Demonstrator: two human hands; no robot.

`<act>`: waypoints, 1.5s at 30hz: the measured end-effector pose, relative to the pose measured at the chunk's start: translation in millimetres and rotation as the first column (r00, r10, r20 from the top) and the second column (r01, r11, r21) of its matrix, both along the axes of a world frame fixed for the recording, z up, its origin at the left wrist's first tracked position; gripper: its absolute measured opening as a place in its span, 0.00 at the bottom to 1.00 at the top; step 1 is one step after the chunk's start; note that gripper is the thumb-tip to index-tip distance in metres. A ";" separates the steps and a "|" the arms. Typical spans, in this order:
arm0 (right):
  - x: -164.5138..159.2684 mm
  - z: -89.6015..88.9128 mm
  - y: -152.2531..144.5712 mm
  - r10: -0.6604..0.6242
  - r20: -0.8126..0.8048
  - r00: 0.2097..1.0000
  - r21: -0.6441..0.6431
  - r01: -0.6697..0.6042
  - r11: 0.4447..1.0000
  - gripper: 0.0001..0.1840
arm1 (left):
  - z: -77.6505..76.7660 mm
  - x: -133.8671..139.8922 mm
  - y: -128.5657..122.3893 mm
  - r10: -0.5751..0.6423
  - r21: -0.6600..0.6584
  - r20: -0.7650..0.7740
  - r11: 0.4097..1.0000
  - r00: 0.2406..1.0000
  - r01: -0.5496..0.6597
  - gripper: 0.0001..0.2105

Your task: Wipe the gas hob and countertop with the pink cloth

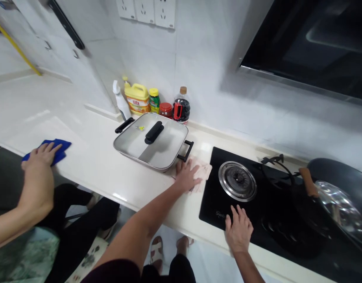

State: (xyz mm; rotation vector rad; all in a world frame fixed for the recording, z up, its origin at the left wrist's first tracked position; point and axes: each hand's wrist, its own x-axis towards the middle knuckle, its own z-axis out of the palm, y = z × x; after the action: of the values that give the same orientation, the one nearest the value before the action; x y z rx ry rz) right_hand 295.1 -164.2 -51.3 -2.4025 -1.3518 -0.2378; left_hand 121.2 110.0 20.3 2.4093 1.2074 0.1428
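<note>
Beside the pan, my left hand (187, 177) lies with fingers spread on a pale pink cloth (204, 171), pressing it to the white countertop (133, 184). That cloth reaches close to the left edge of the black cooktop (210, 208). My right hand (239, 231) is open, its fingertips over the cooktop's front edge and apart from one another. Nothing shows in it. Just left of my left hand stands a square pan with a glass lid (166, 151) and black handles; one handle (186, 151) juts out close above my fingers.
At the left, another person's hand (44, 154) presses a blue cloth (61, 147) on the counter. Along the wall stand a spray bottle (121, 101), a yellow jug (137, 98), jars and a dark sauce bottle (182, 106). A wok (325, 173) and shiny lid (343, 208) occupy the right.
</note>
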 end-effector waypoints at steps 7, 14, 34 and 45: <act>-0.8 4.7 -0.2 -0.009 -0.024 1.000 -0.003 0.009 1.000 0.29 | 4.0 58.8 55.7 0.036 -0.052 -0.021 0.998 0.999 -0.037 0.30; 0.0 4.2 -0.8 -0.011 0.023 1.000 -0.019 0.011 1.000 0.31 | 9.4 28.6 -1.7 -0.155 0.010 -0.003 0.988 0.988 0.155 0.29; 14.8 -19.0 -3.9 -0.019 0.014 1.000 0.063 0.018 0.998 0.38 | -24.1 -100.8 -111.7 -0.279 -0.060 0.177 0.954 0.944 0.293 0.46; 16.9 -18.4 -5.2 -0.029 -0.007 1.000 0.042 0.029 0.999 0.36 | -18.0 -29.2 -35.0 -0.158 0.003 0.094 0.987 0.983 0.158 0.37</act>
State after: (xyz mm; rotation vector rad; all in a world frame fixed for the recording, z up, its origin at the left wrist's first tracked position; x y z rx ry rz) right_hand 312.0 -169.4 -69.7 -2.3872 -1.2972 -0.2629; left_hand 92.0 75.0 2.4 2.4539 0.9698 0.2017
